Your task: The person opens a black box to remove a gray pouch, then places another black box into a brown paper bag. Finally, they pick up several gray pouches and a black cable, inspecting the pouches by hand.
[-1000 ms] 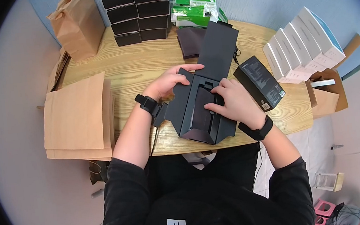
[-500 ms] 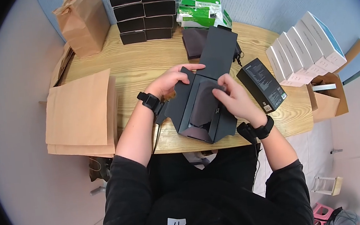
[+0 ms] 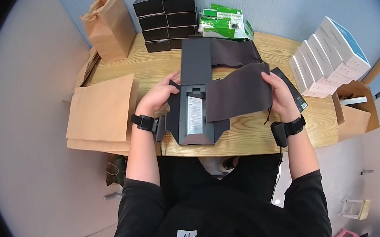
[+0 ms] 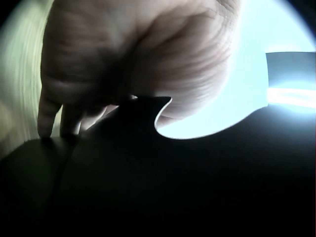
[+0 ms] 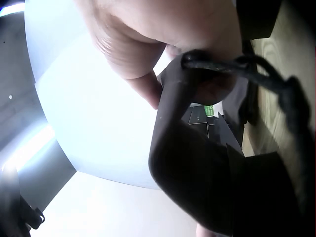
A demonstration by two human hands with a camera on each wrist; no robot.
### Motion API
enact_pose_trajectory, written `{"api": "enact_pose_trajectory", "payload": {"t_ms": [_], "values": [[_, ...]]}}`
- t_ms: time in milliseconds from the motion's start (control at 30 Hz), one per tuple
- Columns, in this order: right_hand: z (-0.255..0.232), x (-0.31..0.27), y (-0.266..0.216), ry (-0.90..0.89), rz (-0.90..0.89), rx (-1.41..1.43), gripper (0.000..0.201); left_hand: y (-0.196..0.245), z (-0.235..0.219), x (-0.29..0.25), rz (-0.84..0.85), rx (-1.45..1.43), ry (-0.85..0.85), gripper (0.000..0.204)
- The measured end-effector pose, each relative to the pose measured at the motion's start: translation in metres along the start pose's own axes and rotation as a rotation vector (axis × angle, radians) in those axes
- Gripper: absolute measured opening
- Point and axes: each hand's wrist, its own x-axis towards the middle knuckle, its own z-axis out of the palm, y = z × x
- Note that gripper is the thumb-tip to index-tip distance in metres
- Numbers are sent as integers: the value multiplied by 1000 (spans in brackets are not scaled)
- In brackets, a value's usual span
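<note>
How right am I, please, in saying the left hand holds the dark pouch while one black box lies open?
The hand is wrong: the head view shows the right hand holding the dark pouch while one black box lies open.

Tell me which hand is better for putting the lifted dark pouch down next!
Probably the right hand: it pinches the pouch at one end. The left hand grips a side flap of the open black box, away from the pouch.

The white tag (image 3: 186, 234) on the black shirt (image 3: 238, 213) reads "L1", or "17" turned upside down. Print on the leaflet (image 3: 194, 113) in the open box (image 3: 180, 119), green packets (image 3: 220, 33) and white boxes (image 3: 333, 55) is too small to read.
</note>
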Motion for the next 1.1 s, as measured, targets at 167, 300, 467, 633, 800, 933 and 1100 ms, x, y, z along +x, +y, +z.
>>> {"api": "enact_pose_trajectory", "payload": {"t_ms": [167,300,467,633,800,933,1100], "values": [[0,-1,-13,-27,-165,123,30,25,-5,-17,-50,505,207,68],[5,-6,-26,-49,-206,145,33,16,-8,-17,155,802,307,71],[-3,-10,-24,-42,-220,28,33,39,55,-85,295,1300,518,68],[6,-7,-12,-9,-168,64,29,32,114,-124,512,1400,203,54],[-12,-8,3,59,-141,-93,26,4,87,-119,393,1454,204,40],[-43,-15,36,145,-53,-472,22,3,68,-118,525,1473,362,27],[-61,-22,56,186,-128,-733,32,5,53,-115,480,1505,436,25]]}}
